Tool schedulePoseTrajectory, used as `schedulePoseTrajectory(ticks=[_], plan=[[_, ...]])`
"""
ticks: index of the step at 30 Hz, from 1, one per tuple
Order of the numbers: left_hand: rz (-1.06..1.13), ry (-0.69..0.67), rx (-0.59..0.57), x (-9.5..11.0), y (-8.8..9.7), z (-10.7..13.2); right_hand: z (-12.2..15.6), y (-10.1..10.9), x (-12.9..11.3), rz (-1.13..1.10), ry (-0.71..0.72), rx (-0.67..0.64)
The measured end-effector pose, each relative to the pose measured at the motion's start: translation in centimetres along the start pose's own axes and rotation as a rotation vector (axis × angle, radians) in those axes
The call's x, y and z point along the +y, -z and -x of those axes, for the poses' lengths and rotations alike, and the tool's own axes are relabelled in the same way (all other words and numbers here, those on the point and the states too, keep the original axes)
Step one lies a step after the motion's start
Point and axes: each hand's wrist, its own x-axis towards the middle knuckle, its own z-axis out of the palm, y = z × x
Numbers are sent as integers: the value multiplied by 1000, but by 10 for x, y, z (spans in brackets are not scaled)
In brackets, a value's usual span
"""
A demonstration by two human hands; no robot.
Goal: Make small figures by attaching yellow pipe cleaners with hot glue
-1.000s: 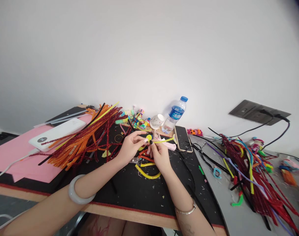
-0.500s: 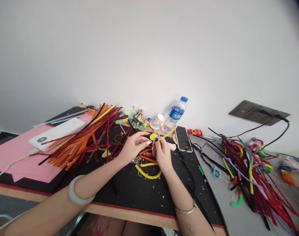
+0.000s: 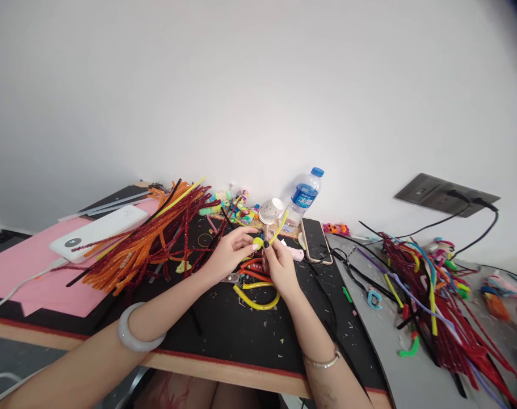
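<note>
Between my two hands is a yellow pipe cleaner (image 3: 279,227), its one end wound into a small flat coil (image 3: 257,243). The fingertips of my left hand (image 3: 232,253) pinch the coil from the left. My right hand (image 3: 279,264) grips the strip between thumb and fingers just right of the coil, and the loose tail sticks up past it. Below my hands lies a tool with yellow and red handles (image 3: 258,307), probably pliers; its head is partly covered by my left hand.
Orange and dark red pipe cleaners (image 3: 134,244) lie on pink paper (image 3: 11,264) beside a white power bank (image 3: 100,230). A water bottle (image 3: 305,196), paper cup (image 3: 271,210) and phone (image 3: 316,241) stand or lie behind. More pipe cleaners (image 3: 445,318) lie at right.
The coil has shifted slightly left and down with my fingers. The pipe cleaner's tail has swung from slanting right to pointing more steeply upward.
</note>
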Motion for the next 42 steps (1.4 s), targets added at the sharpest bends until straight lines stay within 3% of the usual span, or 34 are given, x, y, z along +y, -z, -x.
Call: schedulePoseTrajectory(ticks=[17, 42], plan=[[15, 38, -47, 4, -3, 2, 2, -4, 1, -100, -10, 12], [190, 125, -40, -6, 1, 1, 2, -4, -1, -155, -1, -1]])
